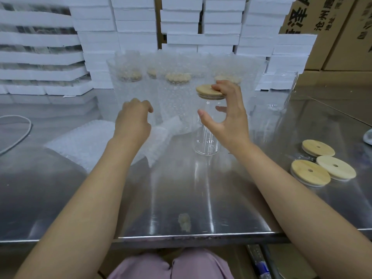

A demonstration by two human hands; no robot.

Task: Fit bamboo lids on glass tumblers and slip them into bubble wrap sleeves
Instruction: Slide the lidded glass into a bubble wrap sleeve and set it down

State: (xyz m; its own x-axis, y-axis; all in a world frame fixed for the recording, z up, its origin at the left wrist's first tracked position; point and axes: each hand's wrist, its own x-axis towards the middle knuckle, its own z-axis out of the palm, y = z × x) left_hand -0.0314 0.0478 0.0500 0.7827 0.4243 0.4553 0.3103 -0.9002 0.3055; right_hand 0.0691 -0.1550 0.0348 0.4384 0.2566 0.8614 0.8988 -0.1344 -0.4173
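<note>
Under right hand (225, 115), lid (209, 91) on tumbler (205, 137).

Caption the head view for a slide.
Right hand touches bamboo lid atop glass tumbler; left hand above bubble wrap sleeves.

The cardboard cartons (332, 37) at the upper right of the frame carry black printed Chinese characters, partly cut off. Legible: large "泽"; smaller "沧州" and "地址".

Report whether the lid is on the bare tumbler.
On: the bamboo lid rests atop the glass tumbler, with the right hand touching its top. Fully seated: cannot tell.
</note>
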